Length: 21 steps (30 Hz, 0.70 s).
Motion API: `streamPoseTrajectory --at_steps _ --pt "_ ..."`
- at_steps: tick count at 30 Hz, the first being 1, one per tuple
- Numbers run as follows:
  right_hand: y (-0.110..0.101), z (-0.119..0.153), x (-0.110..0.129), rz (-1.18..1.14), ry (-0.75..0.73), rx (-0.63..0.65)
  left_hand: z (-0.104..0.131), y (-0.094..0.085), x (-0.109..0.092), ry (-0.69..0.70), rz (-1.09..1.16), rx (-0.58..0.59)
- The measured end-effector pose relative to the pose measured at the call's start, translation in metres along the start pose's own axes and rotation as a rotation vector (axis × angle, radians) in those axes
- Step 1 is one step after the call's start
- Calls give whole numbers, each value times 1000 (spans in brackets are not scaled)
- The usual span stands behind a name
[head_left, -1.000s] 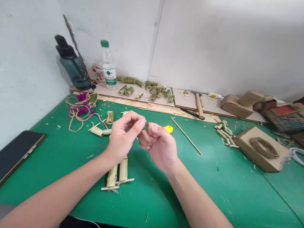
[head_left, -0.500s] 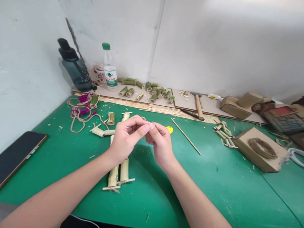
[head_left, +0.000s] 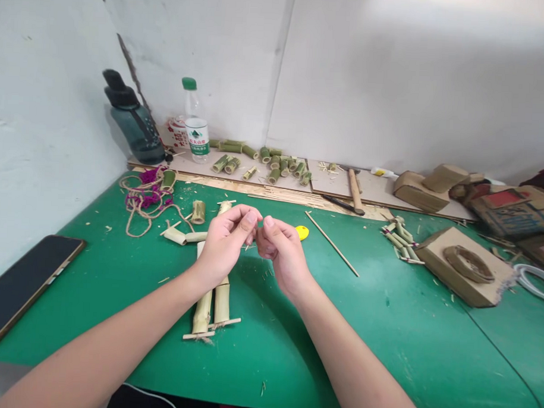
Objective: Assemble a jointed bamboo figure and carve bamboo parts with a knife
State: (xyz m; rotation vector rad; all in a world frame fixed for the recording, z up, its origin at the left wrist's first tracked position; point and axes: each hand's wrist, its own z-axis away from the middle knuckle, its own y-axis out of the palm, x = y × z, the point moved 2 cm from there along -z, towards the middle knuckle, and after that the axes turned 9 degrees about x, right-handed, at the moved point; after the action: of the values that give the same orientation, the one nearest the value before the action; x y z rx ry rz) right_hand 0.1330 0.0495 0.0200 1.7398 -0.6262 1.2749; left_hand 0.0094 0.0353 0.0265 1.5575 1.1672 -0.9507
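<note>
My left hand [head_left: 223, 241] and my right hand [head_left: 283, 249] are side by side above the green table, thumbs bent and fingers curled closed. Something thin and pale shows between them, too small to name. Under and beside my left hand lie bamboo pieces [head_left: 222, 300] joined in two rows, with thin sticks across their lower ends. A yellow object [head_left: 302, 232] shows just behind my right hand. To its right a thin wooden stick [head_left: 332, 244] lies on the table. A short bamboo tube [head_left: 198, 211] stands left of the rows.
Purple netting and twine [head_left: 148, 194], a dark bottle [head_left: 134, 119], a clear bottle [head_left: 196, 130] and a phone [head_left: 28, 285] are at the left. Cut bamboo [head_left: 276, 165] and a hammer [head_left: 355, 192] lie at the back. A cardboard block [head_left: 466, 267] sits right, near small joined bamboo [head_left: 401, 238].
My thumbs and fingertips, touching before, are now slightly apart. My left hand has shifted a little left, and more of the yellow object shows.
</note>
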Motion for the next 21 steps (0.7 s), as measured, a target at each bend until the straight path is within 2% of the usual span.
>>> streamPoseTrajectory --at_steps 4,8,11,15,18,21 --pt "-14 -4 5 79 -38 -132 -4 -9 2 20 1 -83" --pt "-43 -11 13 303 -131 -317 -11 -23 6 18 -20 -147" --pt "-66 -17 15 456 -180 -391 -15 -32 10 7 -48 -210" --pt "-79 -21 12 843 -101 -318 -20 -41 16 -16 -125 -221" --pt "-76 -19 8 1207 31 -135 -23 -45 20 -19 -192 -227" --pt "-73 -16 6 1394 121 45 -25 -49 24 -20 -284 -216"
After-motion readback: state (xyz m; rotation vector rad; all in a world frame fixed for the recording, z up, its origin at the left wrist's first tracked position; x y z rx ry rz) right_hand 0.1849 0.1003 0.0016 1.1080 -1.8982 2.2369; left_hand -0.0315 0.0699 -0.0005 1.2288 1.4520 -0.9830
